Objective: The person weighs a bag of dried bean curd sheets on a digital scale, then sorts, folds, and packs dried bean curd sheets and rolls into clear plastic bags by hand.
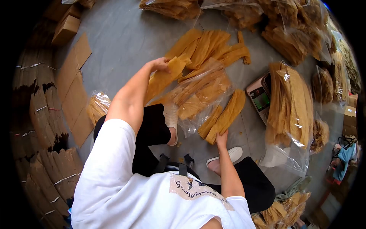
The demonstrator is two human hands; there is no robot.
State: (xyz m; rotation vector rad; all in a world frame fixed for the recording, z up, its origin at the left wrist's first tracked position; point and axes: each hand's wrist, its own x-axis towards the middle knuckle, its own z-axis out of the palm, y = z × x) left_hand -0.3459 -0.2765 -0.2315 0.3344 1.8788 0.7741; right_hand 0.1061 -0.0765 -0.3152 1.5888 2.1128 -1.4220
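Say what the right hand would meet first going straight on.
The right hand would first meet the folded yellow strip it touches, then probably the bagged strips; depth is unclear.

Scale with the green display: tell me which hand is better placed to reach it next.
Probably the right hand: it is at the near end of the folded strip, closer to the scale. The left hand is farther off, gripping another strip.

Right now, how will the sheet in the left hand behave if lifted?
The sheet is probably floppy: it bends near the left hand. Likely light for its size, as it looks thin. May crease easily: the other sheets lie rumpled.
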